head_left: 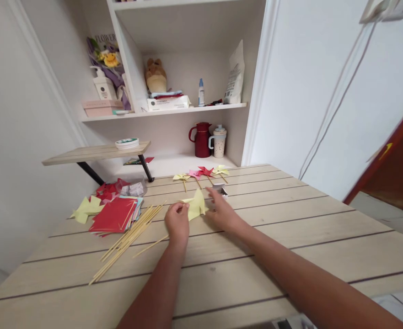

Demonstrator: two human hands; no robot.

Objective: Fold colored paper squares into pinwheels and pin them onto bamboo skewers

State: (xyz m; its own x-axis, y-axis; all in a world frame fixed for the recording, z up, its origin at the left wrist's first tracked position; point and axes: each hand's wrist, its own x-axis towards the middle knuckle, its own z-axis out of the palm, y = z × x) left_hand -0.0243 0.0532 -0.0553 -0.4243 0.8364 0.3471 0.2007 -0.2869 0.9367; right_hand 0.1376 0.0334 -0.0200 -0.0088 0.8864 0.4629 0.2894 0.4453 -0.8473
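My left hand point(177, 222) pinches a folded yellow paper pinwheel point(196, 205) just above the wooden table point(290, 228). My right hand point(222, 211) reaches past the pinwheel, fingers stretched toward a small shiny box point(220, 188); I cannot tell whether it touches it. Several thin wooden sticks point(129, 240) lie left of my left hand. One stick point(151, 246) lies apart, just under that hand.
A stack of red and coloured paper squares point(115, 214) and yellow folded pieces point(86, 208) lie at the left. Several finished pinwheels point(201, 173) rest at the table's far edge. Shelves behind hold a red jug point(201, 139), a cup point(219, 141) and other items.
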